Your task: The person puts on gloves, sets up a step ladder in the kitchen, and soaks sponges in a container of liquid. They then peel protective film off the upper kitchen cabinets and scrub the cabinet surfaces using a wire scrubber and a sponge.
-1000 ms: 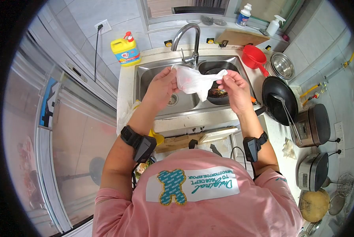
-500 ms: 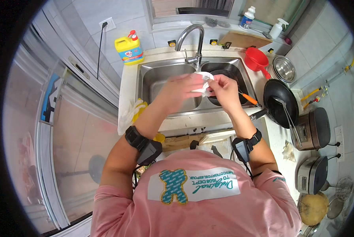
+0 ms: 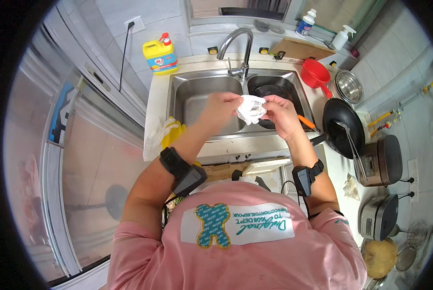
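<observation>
My left hand (image 3: 220, 110) and my right hand (image 3: 281, 115) are raised over the sink (image 3: 197, 134), each pinching one side of a thin white bag (image 3: 251, 110). The bag has a rounded rim at the top and hangs in crumpled, partly see-through folds; it looks like a sink strainer bag, though its weave is too small to tell. The fingers of both hands are closed on its edge. Below and behind the right hand, a dark pan (image 3: 273, 91) sits in the right basin, partly covered by that hand. An orange handle (image 3: 307, 122) sticks out past the right wrist.
A chrome faucet (image 3: 248, 46) rises behind the basins. The yellow detergent jug (image 3: 160, 57) stands at back left. To the right are a red ladle (image 3: 315, 73), metal bowls (image 3: 348, 86) and a black wok (image 3: 343, 126). Yellow-and-white plastic bags (image 3: 170, 133) lie at the left edge.
My hands have moved apart and the white bag is now stretched between them, more open and lower. My left hand has shifted from over the bag to its left edge.
</observation>
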The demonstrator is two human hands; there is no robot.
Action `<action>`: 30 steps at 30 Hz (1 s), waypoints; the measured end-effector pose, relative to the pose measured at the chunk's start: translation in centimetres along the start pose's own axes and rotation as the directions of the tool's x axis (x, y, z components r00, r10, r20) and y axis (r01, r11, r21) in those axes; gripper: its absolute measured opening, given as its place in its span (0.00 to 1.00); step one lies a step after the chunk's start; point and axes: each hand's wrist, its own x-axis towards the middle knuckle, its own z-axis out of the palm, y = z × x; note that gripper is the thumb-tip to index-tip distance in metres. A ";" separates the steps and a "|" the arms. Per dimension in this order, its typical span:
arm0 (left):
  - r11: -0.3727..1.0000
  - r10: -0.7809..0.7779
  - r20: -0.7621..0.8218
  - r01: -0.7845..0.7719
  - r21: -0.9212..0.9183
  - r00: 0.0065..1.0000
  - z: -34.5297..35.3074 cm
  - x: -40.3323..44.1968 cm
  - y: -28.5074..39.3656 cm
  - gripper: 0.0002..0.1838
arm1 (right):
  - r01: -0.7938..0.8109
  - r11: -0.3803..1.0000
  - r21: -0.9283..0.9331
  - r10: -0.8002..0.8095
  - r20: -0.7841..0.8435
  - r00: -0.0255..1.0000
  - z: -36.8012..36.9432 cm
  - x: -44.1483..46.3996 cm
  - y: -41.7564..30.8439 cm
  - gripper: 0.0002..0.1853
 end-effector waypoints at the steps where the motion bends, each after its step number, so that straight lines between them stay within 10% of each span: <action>1: 0.980 -0.068 0.033 0.073 -0.183 0.997 -0.2 0.3 -0.6 0.15 | -0.014 0.997 -0.074 0.014 -0.006 1.000 0.0 -0.2 -0.1 0.07; 11: 0.511 -0.002 0.411 0.354 -0.784 0.912 0.8 1.5 -3.0 0.14 | 0.081 0.890 -0.449 -0.116 -0.050 0.992 0.1 -0.1 2.0 0.06; 21: 0.971 -0.071 0.205 0.115 -0.210 0.976 0.6 0.8 -3.1 0.14 | -0.119 0.961 0.248 0.113 0.039 0.993 0.2 -0.6 1.1 0.10; 27: 0.965 -0.262 0.084 0.262 0.015 0.961 0.6 0.4 -2.1 0.15 | 0.025 0.983 -0.179 -0.005 0.108 0.994 1.3 -0.8 2.3 0.11; 30: 0.863 -0.106 0.204 0.192 -0.467 0.973 0.2 0.5 -3.1 0.17 | 0.092 0.897 -0.432 -0.112 -0.021 0.993 0.3 0.1 3.9 0.09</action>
